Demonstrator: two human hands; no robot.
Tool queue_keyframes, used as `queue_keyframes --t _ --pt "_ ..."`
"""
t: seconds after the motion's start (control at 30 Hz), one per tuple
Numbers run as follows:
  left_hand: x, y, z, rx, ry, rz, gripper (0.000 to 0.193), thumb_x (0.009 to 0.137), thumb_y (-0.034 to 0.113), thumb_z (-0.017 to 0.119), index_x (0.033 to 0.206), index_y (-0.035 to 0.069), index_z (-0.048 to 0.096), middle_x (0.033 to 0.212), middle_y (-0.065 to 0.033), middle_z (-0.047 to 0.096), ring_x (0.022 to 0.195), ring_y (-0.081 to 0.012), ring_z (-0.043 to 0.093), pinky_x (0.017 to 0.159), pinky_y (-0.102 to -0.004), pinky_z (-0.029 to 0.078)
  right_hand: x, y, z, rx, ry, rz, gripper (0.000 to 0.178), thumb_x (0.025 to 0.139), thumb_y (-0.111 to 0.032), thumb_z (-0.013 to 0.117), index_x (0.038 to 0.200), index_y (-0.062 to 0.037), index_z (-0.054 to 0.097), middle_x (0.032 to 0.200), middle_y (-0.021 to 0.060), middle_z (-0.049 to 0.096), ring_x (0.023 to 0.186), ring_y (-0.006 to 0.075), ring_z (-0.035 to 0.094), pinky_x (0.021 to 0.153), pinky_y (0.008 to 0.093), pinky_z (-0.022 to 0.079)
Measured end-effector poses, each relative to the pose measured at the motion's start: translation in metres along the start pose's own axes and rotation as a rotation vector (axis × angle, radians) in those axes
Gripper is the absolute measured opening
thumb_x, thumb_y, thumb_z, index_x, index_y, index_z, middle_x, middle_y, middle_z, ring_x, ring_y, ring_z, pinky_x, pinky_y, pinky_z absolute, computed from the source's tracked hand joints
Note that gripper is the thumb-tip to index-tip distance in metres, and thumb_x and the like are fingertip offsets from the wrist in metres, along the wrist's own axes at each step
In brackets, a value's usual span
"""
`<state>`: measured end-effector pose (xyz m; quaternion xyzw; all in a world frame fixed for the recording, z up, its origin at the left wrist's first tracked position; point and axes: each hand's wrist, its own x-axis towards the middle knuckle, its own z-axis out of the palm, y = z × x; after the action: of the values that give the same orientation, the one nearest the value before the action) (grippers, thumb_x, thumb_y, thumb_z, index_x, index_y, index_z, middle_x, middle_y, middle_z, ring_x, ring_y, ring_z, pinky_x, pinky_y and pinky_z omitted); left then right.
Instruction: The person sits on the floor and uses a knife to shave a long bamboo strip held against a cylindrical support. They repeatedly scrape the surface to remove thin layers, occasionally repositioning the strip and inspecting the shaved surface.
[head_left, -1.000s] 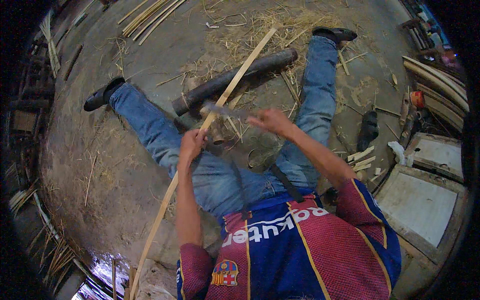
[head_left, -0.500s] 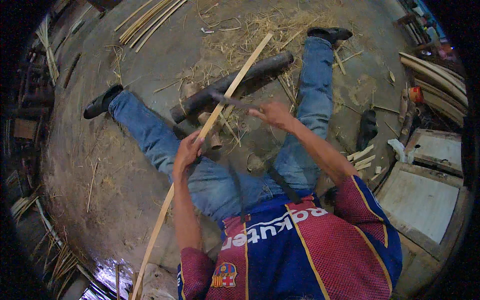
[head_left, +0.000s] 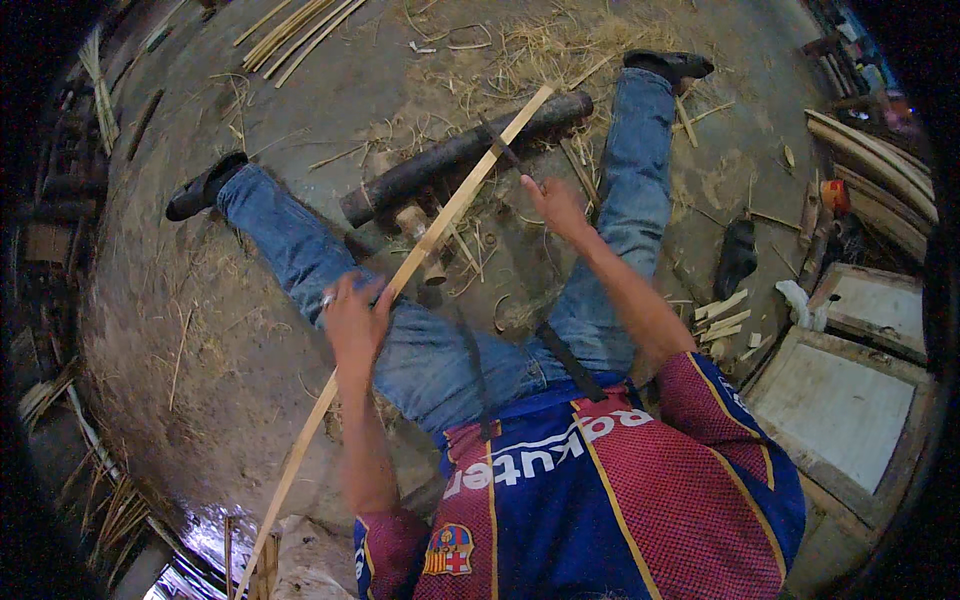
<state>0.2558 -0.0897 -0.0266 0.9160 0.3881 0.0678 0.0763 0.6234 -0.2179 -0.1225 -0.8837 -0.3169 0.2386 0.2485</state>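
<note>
A long, pale split strip, seemingly bamboo (head_left: 432,238), runs slantwise from beyond my legs back past my left side. Across a dark round log (head_left: 420,178) between my shins lies its far part. My left hand (head_left: 355,318) is over the strip beside my left thigh, thumb on one side and fingers loosely bent on the other; the palm hides the contact. In my closed right hand (head_left: 560,208) is a narrow dark knife (head_left: 508,153). Its blade crosses the strip near the far end; whether it touches cannot be seen.
Beneath the log is a short wooden piece (head_left: 425,245). Shavings (head_left: 490,75) litter the floor ahead. Long strips (head_left: 300,35) lie far left. To the right are a dark shoe-like object (head_left: 737,258), cut pieces (head_left: 722,318) and framed pale panels (head_left: 845,405).
The knife has moved farther out along the strip, and my right hand has moved away from me. My left hand has shifted left and its fingers look looser. The strip has slid back slightly.
</note>
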Motion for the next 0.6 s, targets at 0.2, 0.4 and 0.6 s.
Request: queue_keyframes --t 0.2,0.4,0.6 --pt "0.113 0.040 0.103 -0.893 -0.495 -0.254 0.048 0.095 0.050 0.057 0.105 0.005 0.070 0.087 -0.0113 0.065 0.075 -0.0241 0.063 0.068 -0.0405 0.051 0.004 0.005 0.015 -0.003 0.011 -0.049 0.078 0.096 -0.066 0.043 0.079 0.0072 0.064 0.070 0.0275 0.060 0.066 0.0426 0.061 0.067 0.0529 0.047" --pt "0.117 0.012 0.117 -0.988 -0.751 -0.271 0.057 0.097 0.058 0.051 0.086 0.004 0.068 0.058 0.0001 0.051 0.052 -0.0112 0.049 0.047 -0.0293 0.038 -0.052 -0.014 0.013 -0.013 -0.197 -0.279 0.080 0.095 -0.069 0.041 0.079 0.0050 0.068 0.072 0.0276 0.063 0.074 0.0449 0.064 0.074 0.0505 0.051" --pt "0.088 0.000 0.083 -1.087 -0.865 -0.416 0.056 0.097 0.056 0.051 0.073 0.007 0.062 0.054 0.0041 0.041 0.045 -0.0086 0.037 0.041 -0.0278 0.030 -0.027 -0.006 0.022 -0.043 -0.248 0.002 0.075 0.095 -0.066 0.043 0.075 0.0019 0.067 0.072 0.0256 0.065 0.071 0.0454 0.063 0.072 0.0505 0.051"
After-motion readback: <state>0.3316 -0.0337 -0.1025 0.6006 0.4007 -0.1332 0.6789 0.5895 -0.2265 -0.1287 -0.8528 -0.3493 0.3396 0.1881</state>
